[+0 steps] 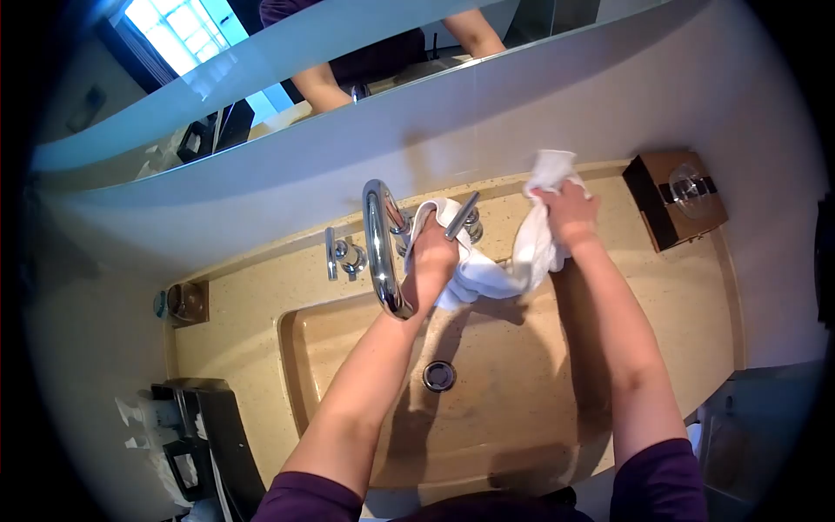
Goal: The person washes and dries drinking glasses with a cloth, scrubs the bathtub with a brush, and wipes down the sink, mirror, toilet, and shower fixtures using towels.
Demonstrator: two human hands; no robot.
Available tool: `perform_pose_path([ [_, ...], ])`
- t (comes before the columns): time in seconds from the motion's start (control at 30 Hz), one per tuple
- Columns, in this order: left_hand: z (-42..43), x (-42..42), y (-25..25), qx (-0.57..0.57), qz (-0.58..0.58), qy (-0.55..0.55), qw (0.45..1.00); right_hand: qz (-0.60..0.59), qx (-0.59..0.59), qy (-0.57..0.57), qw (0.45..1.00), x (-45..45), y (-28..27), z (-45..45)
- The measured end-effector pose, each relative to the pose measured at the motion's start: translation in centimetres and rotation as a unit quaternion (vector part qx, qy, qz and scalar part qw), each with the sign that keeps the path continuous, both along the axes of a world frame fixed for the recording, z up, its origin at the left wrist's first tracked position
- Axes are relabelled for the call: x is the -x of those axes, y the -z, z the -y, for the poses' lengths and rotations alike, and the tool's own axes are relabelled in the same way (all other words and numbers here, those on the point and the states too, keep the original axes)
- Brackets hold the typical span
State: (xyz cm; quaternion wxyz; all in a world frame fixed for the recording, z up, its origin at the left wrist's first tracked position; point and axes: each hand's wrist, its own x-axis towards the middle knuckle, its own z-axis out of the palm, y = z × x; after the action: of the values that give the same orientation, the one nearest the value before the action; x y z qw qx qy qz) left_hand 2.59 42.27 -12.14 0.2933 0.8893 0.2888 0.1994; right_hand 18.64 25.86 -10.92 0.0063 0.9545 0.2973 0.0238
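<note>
A white cloth [487,277] stretches between my two hands along the back edge of the sink [513,418]. My left hand [433,252] is wrapped in one end of it, between the curved chrome faucet [379,244] and the right tap handle [463,216]. Farther right, my right hand [570,213] grips the other end on the counter by the wall, with a bunch of cloth sticking out past the fingers. The middle of the cloth sags over the sink's rear rim.
The left tap handle [331,253] stands beside the faucet. A brown box with a glass [670,198] is at the back right. A small glass [184,302] sits at the left, above a black holder [217,444]. A mirror [261,113] spans the wall.
</note>
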Motion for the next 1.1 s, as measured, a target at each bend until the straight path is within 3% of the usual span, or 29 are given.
perform_pose_path([
  [0.1,-0.4,0.6,0.0,-0.091,0.061,0.067,0.992,-0.029,-0.028,0.134,0.99,-1.5,0.9,2.9],
  [0.13,-0.5,0.6,-0.4,-0.034,0.078,0.091,0.992,-0.039,-0.057,0.151,0.986,-1.3,1.5,3.8],
  [0.17,-0.2,0.6,2.2,-0.013,0.056,-0.008,0.998,-0.047,-0.114,0.127,0.984,-1.0,1.9,5.1],
  [0.23,0.2,3.4,4.2,-0.167,0.09,-0.002,0.982,-0.129,-0.296,0.102,0.941,-0.2,2.4,8.7],
  [0.27,1.1,6.2,3.5,-0.063,0.125,0.0,0.99,-0.179,-0.399,0.08,0.896,1.3,2.5,10.7],
  [0.3,2.1,9.6,3.2,0.04,0.159,0.003,0.986,-0.278,-0.538,0.062,0.793,4.4,0.9,12.7],
  [0.33,2.2,13.4,5.3,0.076,0.128,-0.051,0.987,-0.362,-0.632,0.134,0.672,8.4,-1.5,14.1],
  [0.37,4.3,15.8,0.5,0.232,0.227,-0.144,0.935,-0.418,-0.616,0.132,0.654,11.4,-2.4,16.5],
  [0.4,5.5,17.5,-0.3,0.437,0.36,-0.207,0.798,-0.55,-0.579,0.076,0.597,14.0,-2.7,19.9],
  [0.43,6.8,19.0,-0.2,0.62,0.449,-0.204,0.611,-0.617,-0.554,-0.019,0.559,16.8,-4.5,21.0],
  [0.5,8.5,20.2,-1.1,0.747,0.479,-0.114,0.448,-0.707,-0.411,-0.033,0.575,19.0,-3.3,23.5],
  [0.6,8.5,21.0,1.0,0.781,0.397,0.003,0.481,-0.644,-0.166,-0.012,0.747,18.8,-2.0,22.5],
  [0.63,8.7,20.8,-1.4,0.827,0.4,0.038,0.392,-0.612,-0.275,-0.015,0.742,19.0,-1.7,21.1],
  [0.67,8.9,21.2,-3.3,0.842,0.373,0.081,0.382,-0.532,-0.287,-0.029,0.796,18.3,0.3,20.1],
  [0.73,8.4,21.8,-4.8,0.764,0.286,0.143,0.561,-0.551,-0.455,0.022,0.7,20.2,-3.0,14.6],
  [0.77,7.8,22.0,-6.4,0.843,0.307,0.16,0.411,-0.522,-0.403,-0.033,0.751,20.3,-2.0,12.7],
  [0.8,7.4,22.4,-7.4,0.774,0.299,0.158,0.535,-0.488,-0.348,-0.091,0.795,20.6,-0.9,11.2],
  [0.83,6.9,22.7,-8.4,0.686,0.287,0.153,0.65,-0.548,-0.359,-0.117,0.747,21.3,-1.6,10.1],
  [0.9,4.8,23.3,-10.0,0.646,0.298,0.181,0.679,-0.656,-0.37,-0.176,0.634,22.3,-3.6,8.1],
  [0.93,3.7,23.6,-10.5,0.705,0.32,0.216,0.595,-0.629,-0.348,-0.14,0.682,22.1,-4.1,8.0],
  [0.97,2.8,24.1,-11.1,0.754,0.339,0.251,0.503,-0.606,-0.422,-0.125,0.663,21.7,-4.8,8.2],
  [1.03,1.2,26.0,-11.9,0.767,0.255,0.168,0.564,-0.553,-0.558,-0.09,0.612,20.6,-6.7,8.8],
  [1.1,-1.1,27.4,-10.6,0.758,0.176,0.105,0.619,-0.576,-0.599,-0.065,0.553,20.3,-10.8,9.7],
])
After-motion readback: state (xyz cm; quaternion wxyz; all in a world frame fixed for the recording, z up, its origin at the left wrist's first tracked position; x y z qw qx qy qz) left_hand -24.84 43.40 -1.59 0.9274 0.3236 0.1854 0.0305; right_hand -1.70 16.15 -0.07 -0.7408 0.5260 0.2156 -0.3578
